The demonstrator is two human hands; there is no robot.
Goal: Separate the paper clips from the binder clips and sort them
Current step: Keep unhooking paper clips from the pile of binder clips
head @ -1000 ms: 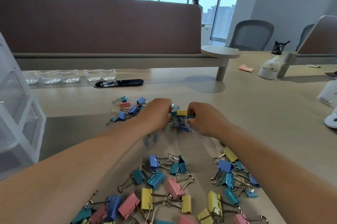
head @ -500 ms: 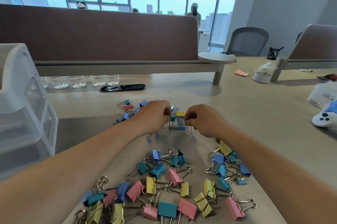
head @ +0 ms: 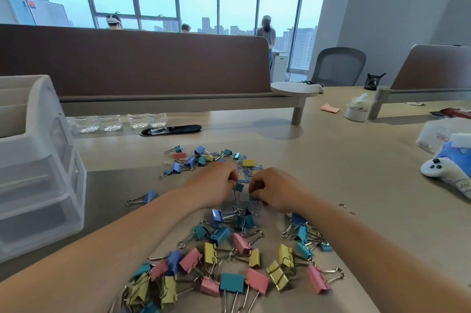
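Fingers (head: pixel 232 179) of left hand (head: pixel 216 185) tight on 1 teal binder clip (head: pixel 238 187), right hand (head: pixel 276 191) on another, both upright, handles down.

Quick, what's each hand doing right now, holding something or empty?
Left hand: closed, pinching a small teal binder clip.
Right hand: closed, pinching a second teal binder clip, partly hidden by its fingers.

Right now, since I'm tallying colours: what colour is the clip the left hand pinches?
Teal: the clip in the left hand, best in the head view.
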